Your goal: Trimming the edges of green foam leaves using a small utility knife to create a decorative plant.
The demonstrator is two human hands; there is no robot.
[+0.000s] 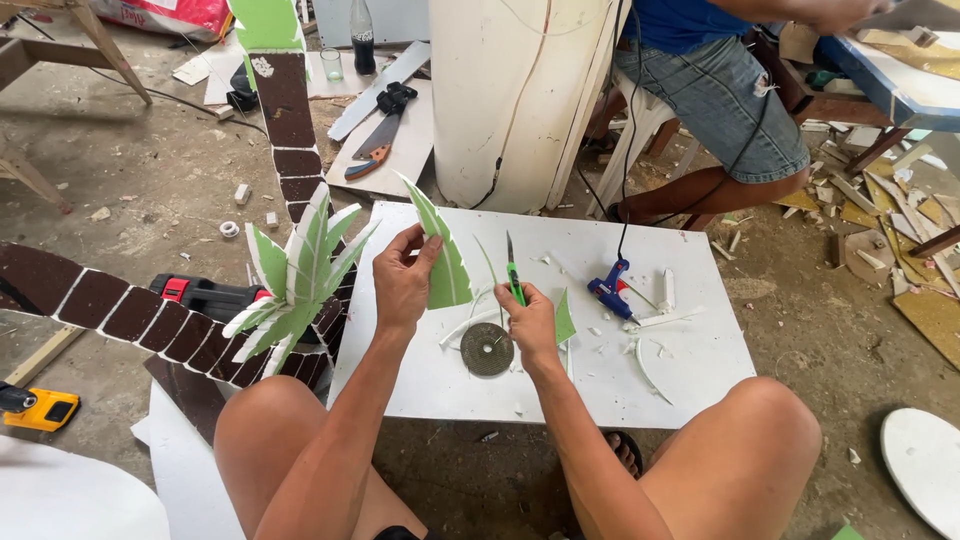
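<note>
Person sits low w/ knees apart over a white foam board [690, 370] laid flat on the dirt floor. Left hand [403, 280] is raised above the board's left part, fingers & thumb pinching the lower edge of a green leaf-shaped foam piece [445, 255], which stands near upright, tip pointing up & left. Right hand [530, 322] is curled tight round a green-handled utility knife [513, 275], blade pointing up, just right of the leaf; can't tell if blade touches it. Small green offcut [566, 318] shows just beside the right hand, looks tucked behind the fingers. Round grey sanding disc [487, 350] lies on the board just below both hands. Blue glue gun [610, 290] sits further right on the board, cord running up & away, w/ white foam scraps [650, 350] scattered round it. To the left, off the board, a cluster of finished green-and-white leaves [300, 280] sits atop a brown-tiled foam trunk [285, 110]. Red-and-black power tool [205, 295] lies behind it; yellow tool [40, 408] at far left. Another person in denim shorts [730, 100] sits on a stool beyond the board.
</note>
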